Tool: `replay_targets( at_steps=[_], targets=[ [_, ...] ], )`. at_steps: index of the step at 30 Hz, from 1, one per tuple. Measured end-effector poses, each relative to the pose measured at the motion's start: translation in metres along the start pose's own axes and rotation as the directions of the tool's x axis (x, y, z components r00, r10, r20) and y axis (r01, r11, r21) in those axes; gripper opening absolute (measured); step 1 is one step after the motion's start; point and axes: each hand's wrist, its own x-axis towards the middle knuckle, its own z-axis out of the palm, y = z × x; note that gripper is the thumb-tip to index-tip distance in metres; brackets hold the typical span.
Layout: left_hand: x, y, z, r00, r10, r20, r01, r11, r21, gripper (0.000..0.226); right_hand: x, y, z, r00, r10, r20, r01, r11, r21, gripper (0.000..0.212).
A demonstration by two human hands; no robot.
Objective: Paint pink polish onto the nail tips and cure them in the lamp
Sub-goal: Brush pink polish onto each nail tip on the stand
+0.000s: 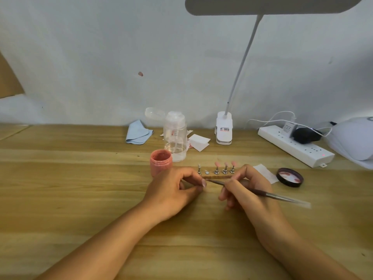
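1. Pinching with a narrow grip, the left hand (175, 190) holds a small pale tip (203, 183) between thumb and forefinger. The other fingers are curled under. I cannot tell if a stand is below the tip.
2. The right hand (246, 190) has its grip closed around a brush (260, 194), as one holds a pen. The brush head points to 10 o'clock and meets the pale tip. The handle end points to 4 o'clock.
3. Both hands rest on the wooden tabletop (80, 178), near its middle.
4. At 12 o'clock from the hands, just beyond them, lies a holder strip (212, 176) with small metal stands. Three pink tips (226, 164) stand upright on its right part. On its left part there is one more stand and a bare round spot.
5. An open pink jar (161, 161) stands at 11 o'clock from the left hand, just behind it.
6. Its lid (290, 177) lies inside up at 2 o'clock from the right hand, apart from it, with pink smears inside.
7. The white cure lamp (355, 140) sits at 3 o'clock on the tabletop's far right, partly cut off by the edge of the view, beside a power strip (294, 145).
8. At 12 o'clock near the wall stand a clear bottle (175, 136), a blue cloth (138, 132) and a desk lamp (223, 128) on its clip.
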Motion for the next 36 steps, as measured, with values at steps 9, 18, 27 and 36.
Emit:
replay_targets(
  at_steps=[9, 18, 27, 36],
  targets=[
    [-0.0013, 0.0016, 0.0004, 1.0, 0.002, -0.011, -0.002, 0.999, 0.038, 0.011, -0.0022, -0.0022, 0.0016, 0.998, -0.049, -0.028, 0.049, 0.999, 0.016, 0.009],
    [-0.0012, -0.0011, 0.0005, 1.0, 0.016, -0.016, -0.015, 0.999, 0.049, 0.013, -0.0014, -0.0002, 0.002, 0.999, -0.038, -0.02, 0.037, 0.999, -0.036, 0.006],
    [-0.0013, 0.0006, -0.0006, 1.0, 0.008, -0.013, -0.007, 0.995, 0.103, 0.013, -0.0009, -0.0023, 0.0019, 1.0, -0.008, -0.005, 0.008, 0.999, -0.041, 0.006],
    [-0.0007, 0.0023, -0.0001, 1.0, 0.008, -0.014, -0.006, 0.994, 0.109, 0.011, -0.0019, -0.0027, 0.0034, 0.999, -0.015, 0.038, 0.021, 0.99, -0.138, 0.006]
  ],
)
